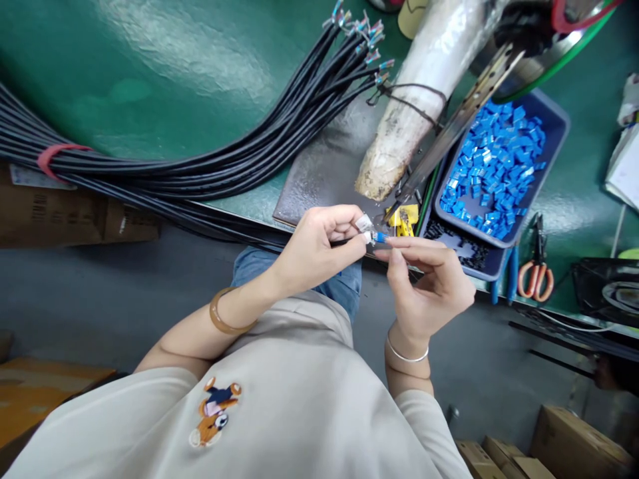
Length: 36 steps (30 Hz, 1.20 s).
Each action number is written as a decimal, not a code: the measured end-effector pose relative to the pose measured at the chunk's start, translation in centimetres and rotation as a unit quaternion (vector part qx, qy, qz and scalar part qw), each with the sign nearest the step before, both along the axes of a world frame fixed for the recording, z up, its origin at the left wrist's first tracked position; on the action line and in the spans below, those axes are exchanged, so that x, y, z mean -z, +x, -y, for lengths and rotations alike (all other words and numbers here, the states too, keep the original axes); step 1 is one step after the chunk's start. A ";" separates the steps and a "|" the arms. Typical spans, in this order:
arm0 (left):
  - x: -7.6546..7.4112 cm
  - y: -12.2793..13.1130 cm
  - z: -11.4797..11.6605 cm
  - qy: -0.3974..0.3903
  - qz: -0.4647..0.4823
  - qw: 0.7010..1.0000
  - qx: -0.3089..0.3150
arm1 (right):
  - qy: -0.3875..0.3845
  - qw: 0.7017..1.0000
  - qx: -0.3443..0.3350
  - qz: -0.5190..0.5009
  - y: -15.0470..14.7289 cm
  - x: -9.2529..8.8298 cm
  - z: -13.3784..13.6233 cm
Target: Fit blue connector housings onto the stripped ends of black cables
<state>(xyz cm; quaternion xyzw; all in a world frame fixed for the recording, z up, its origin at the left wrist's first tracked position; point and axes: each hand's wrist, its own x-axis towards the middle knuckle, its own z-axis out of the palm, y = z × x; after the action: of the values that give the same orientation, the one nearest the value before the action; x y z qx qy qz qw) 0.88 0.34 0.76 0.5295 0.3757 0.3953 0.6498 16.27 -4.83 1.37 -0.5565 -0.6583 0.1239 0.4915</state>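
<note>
My left hand (324, 243) is closed on the end of a black cable (352, 241), pinching it between thumb and fingers. A white tag (363, 222) and a small white part (368, 237) show at its fingertips. Just beyond them sits a small blue piece (380, 237) at the cable end. My right hand (429, 279) meets this blue piece from the right, its thumb pressed near the outstretched fingers. How firmly these fingers grip it is hard to see. A yellow fixture (403, 218) stands right behind the fingertips, under a metal lever (449, 143).
A bundle of black cables (214, 174) with stripped ends (367, 36) lies across the green table (164, 73), tied with a red band (50, 159). On the right are a bin (556, 126) of blue pieces (499, 159), a lower tray of black parts (466, 249) and orange-handled scissors (536, 279).
</note>
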 end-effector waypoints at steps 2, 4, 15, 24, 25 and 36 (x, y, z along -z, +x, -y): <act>0.1 0.0 0.1 0.006 -0.002 1.000 0.006 | 0.005 1.000 0.002 0.009 -0.1 0.1 0.1; 0.2 0.1 0.2 0.010 -0.003 1.000 0.006 | 0.001 1.000 -0.008 0.029 -0.2 0.1 0.2; 0.3 0.1 0.4 0.019 0.018 1.000 -0.012 | 0.025 0.998 0.012 0.057 -0.4 0.2 0.2; 0.6 0.5 0.4 0.045 0.007 0.997 -0.065 | -0.015 1.000 0.015 0.001 -0.9 0.4 -0.4; 0.6 0.6 0.4 0.047 0.001 0.997 -0.069 | 0.009 0.999 0.017 0.028 -0.9 0.5 -0.4; 0.2 0.9 -0.5 -0.003 0.018 0.998 -0.064 | 0.022 0.997 0.016 0.073 -0.5 0.1 -0.9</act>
<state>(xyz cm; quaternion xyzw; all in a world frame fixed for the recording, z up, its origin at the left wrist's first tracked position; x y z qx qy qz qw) 1.81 0.80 0.59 0.4952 0.3983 0.4444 0.6314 15.74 -3.89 1.24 -0.5635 -0.6862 0.0608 0.4559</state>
